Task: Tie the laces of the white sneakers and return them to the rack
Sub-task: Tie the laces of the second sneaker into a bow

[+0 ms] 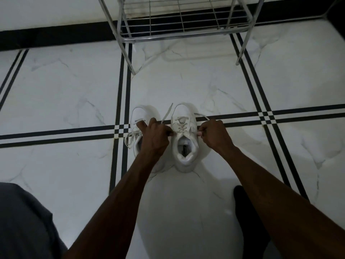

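Two white sneakers stand side by side on the tiled floor, toes pointing away from me. The right sneaker [184, 139] lies between my hands. My left hand [155, 136] pinches its left lace end [167, 113], which sticks up and away. My right hand [214, 135] pinches the right lace end [202, 116] and pulls it sideways. The left sneaker [137, 116] is partly hidden under my left hand, and its loose laces [130, 137] spill onto the floor. The metal wire rack [179, 21] stands beyond the shoes.
The floor [65, 90] is white marble-look tile with black double stripes. A black skirting runs along the white wall behind the rack. My grey-clad knee [24, 221] fills the lower left and a dark-socked foot [248, 217] rests at the lower right.
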A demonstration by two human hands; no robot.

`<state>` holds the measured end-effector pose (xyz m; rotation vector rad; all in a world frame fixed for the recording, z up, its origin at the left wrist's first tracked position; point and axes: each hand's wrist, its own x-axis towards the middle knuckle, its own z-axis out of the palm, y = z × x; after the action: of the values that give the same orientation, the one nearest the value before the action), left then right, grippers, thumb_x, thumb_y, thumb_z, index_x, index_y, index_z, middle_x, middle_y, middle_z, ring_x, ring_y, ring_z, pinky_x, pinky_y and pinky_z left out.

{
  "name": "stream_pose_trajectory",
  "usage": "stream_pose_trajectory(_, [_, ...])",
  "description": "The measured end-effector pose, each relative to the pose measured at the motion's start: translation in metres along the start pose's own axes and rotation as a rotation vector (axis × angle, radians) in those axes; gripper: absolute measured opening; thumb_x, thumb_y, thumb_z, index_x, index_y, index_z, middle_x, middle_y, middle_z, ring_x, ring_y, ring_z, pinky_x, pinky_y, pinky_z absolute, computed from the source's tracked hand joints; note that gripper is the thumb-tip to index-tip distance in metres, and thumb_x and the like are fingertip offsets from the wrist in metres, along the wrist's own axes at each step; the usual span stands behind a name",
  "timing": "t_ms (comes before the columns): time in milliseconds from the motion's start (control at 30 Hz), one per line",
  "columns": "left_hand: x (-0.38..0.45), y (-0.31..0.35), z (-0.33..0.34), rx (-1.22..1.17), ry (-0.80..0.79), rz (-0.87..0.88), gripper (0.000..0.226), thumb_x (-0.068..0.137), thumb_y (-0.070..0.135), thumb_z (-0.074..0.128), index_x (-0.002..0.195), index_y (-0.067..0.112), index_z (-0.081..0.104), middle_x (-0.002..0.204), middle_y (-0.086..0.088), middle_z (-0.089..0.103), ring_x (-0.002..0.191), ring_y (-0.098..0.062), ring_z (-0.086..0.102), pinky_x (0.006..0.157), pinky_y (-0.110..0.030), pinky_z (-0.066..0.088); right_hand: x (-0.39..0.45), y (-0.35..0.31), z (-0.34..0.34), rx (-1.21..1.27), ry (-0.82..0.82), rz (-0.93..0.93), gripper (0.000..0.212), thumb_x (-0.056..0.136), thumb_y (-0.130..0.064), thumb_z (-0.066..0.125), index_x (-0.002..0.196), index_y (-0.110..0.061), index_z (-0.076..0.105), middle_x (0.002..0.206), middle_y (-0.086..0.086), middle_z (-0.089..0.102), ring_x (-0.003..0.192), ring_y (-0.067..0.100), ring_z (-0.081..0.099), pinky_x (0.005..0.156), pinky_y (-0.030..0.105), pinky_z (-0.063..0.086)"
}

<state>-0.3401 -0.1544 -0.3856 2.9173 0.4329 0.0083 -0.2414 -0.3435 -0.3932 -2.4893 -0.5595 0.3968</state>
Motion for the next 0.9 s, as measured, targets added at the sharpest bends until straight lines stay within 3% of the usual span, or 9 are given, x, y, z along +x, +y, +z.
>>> stream_pose_trajectory(100, [-0.001,-0.005,-0.001,-0.009,0.007,-0.012,0.036,0.085,0.005,0.065,0.099,0.033,0.082,0.078,0.002,0.072,0.103,-0.024,0.057,0.087,-0.042,0.018,0.002,-0.001,-0.003,0.001,0.023,-0.017,0.012,0.079,0.005,0.068,0.074,-0.001,0.076,0.078,0.014,0.078,0.072,0.018,0.071,0.071,0.033,0.059])
stream_pose_trajectory(233, [-0.005,-0.004,-0.004,0.076,0.075,0.052,0.038,0.075,0.004,0.068,0.097,0.033,0.081,0.065,0.009,0.052,0.091,-0.024,0.059,0.085,-0.042,0.020,0.002,-0.003,-0.007,-0.036,0.010,-0.126,0.009,0.081,0.001,0.069,0.080,0.000,0.078,0.078,0.016,0.076,0.072,0.026,0.070,0.065,0.034,0.056])
stream_pose_trajectory(333, [-0.008,-0.002,-0.002,0.134,0.026,0.099,0.049,0.069,0.007,0.056,0.104,0.034,0.078,0.074,0.006,0.068,0.096,-0.024,0.058,0.089,-0.046,0.024,0.001,-0.002,-0.004,-0.022,0.043,-0.067,0.009,0.081,0.004,0.069,0.079,0.003,0.078,0.078,0.017,0.076,0.071,0.022,0.069,0.061,0.023,0.042])
stream_pose_trajectory(400, [-0.006,0.000,-0.004,0.148,0.002,0.093,0.046,0.066,0.010,0.051,0.099,0.029,0.077,0.074,0.004,0.068,0.097,-0.025,0.055,0.091,-0.049,0.027,-0.001,-0.004,0.000,-0.037,0.062,-0.010,0.009,0.081,0.002,0.070,0.082,0.003,0.079,0.083,0.017,0.078,0.076,0.021,0.071,0.064,0.019,0.039])
stream_pose_trajectory(533, [-0.010,0.005,-0.001,0.036,-0.068,0.013,0.033,0.076,0.010,0.058,0.100,0.023,0.077,0.084,-0.005,0.069,0.109,-0.028,0.056,0.098,-0.049,0.022,-0.007,-0.005,0.007,-0.035,0.070,0.118,0.014,0.084,-0.002,0.067,0.087,-0.001,0.080,0.090,0.018,0.078,0.089,0.030,0.071,0.067,0.021,0.038])
stream_pose_trajectory(667, [-0.014,0.004,0.000,-0.045,-0.091,0.037,0.025,0.081,0.009,0.060,0.097,0.020,0.076,0.088,-0.006,0.070,0.109,-0.031,0.057,0.097,-0.046,0.027,-0.010,-0.005,0.003,0.031,0.012,0.177,0.016,0.088,-0.006,0.064,0.084,0.000,0.078,0.088,0.018,0.077,0.084,0.030,0.070,0.063,0.023,0.040])
stream_pose_trajectory(767, [-0.001,-0.005,-0.007,-0.238,-0.075,-0.001,0.019,0.093,0.020,0.058,0.089,0.019,0.077,0.089,-0.004,0.076,0.108,-0.031,0.060,0.096,-0.048,0.037,-0.003,-0.003,-0.011,0.233,-0.168,0.265,0.023,0.093,-0.016,0.061,0.092,0.003,0.073,0.098,0.017,0.074,0.089,0.030,0.068,0.068,0.029,0.048])
stream_pose_trajectory(833, [0.005,-0.008,-0.016,-0.521,-0.062,-0.025,0.031,0.100,0.028,0.053,0.084,0.015,0.077,0.085,-0.004,0.078,0.095,-0.022,0.070,0.089,-0.046,0.051,0.001,-0.006,-0.022,0.554,-0.228,0.366,0.020,0.094,-0.017,0.058,0.093,-0.001,0.071,0.099,0.009,0.075,0.102,0.029,0.067,0.079,0.037,0.054])
stream_pose_trajectory(900, [0.010,-0.003,-0.028,-0.850,-0.114,-0.107,0.041,0.106,0.031,0.047,0.080,0.014,0.074,0.089,-0.004,0.078,0.085,-0.009,0.074,0.079,-0.039,0.057,0.007,-0.016,-0.034,0.858,-0.210,0.382,0.026,0.101,-0.023,0.051,0.093,-0.004,0.067,0.092,0.000,0.078,0.104,0.025,0.067,0.079,0.035,0.054])
